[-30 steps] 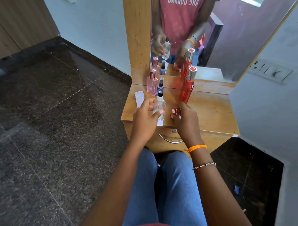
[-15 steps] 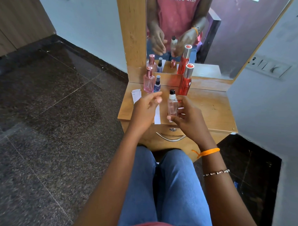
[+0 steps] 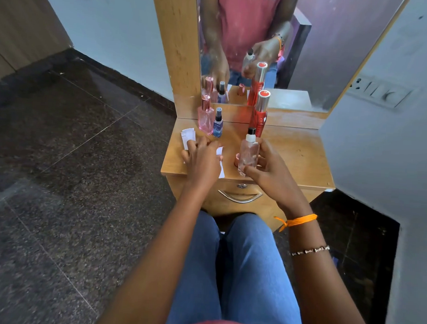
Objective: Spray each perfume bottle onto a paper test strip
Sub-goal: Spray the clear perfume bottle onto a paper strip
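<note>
Four perfume bottles are counted on or above the worktop [image 3: 302, 160]. Behind the clear bottle [image 3: 248, 153], against the mirror [image 3: 332, 57], the red bottle [image 3: 259, 115] is stood upright; to the clear bottle's far left, the pink bottle [image 3: 206, 115] and the small blue bottle [image 3: 218, 123] are set just beside each other.

One clear bottle is gripped in the right hand [image 3: 270, 171], the fingers wrapped round its lower body, its black nozzle uncovered; whether its base touches the worktop cannot be told. One rose cap [image 3: 237, 159] is half hidden behind that bottle's left side.

Left of the clear bottle, the left hand [image 3: 202, 161] is laid flat, fingers loosely spread, over a paper strip [image 3: 221, 162]; only the strip's right edge is seen. One small stack of strips [image 3: 188, 135] is partly covered by the fingertips, and its count cannot be made out.

Below the clear bottle, one drawer handle [image 3: 240, 198] is seen.
</note>
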The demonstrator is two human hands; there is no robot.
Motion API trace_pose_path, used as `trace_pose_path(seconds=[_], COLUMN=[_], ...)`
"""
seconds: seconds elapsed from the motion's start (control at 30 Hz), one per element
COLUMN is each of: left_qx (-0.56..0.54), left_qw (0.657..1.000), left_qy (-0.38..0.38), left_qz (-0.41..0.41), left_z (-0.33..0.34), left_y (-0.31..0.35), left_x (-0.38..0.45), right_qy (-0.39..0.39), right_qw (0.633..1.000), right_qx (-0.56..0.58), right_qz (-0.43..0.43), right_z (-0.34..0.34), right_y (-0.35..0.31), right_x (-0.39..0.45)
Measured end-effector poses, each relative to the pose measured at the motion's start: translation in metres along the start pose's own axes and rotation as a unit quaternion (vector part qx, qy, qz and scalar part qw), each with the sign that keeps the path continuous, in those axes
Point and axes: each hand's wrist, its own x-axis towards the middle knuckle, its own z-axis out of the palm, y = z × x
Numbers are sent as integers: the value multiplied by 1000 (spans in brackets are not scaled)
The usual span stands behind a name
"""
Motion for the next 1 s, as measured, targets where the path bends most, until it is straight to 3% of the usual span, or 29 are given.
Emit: trace_pose_path(seconds=[0.1, 0.23, 0.5, 0.67, 0.87, 1.0], left_qx=[-88, -227, -327, -373, -486, -495], left_qw=[996, 972, 943, 925, 864, 858], left_qy=[25, 15, -16, -22, -75, -80], left_qz=[-11, -60, -57, -60, -107, -112], left_z=[-8, -22, -40, -48, -54, -56], left_y=[2, 0, -2, 4, 12, 14], left_x=[-6, -16, -30, -34, -41, -44], right_qy=[-24, -63, -133, -151, -163, -114], right_qw=[996, 963, 889, 850, 799, 825], right_qx=[90, 259, 439, 504, 578, 554], right_qz=[9, 34, 21, 30, 32, 5], right_z=[4, 8, 7, 3, -1, 0], right_y=[-4, -7, -2, 2, 2, 3], right_x=[-1, -3, -10, -10, -12, -14])
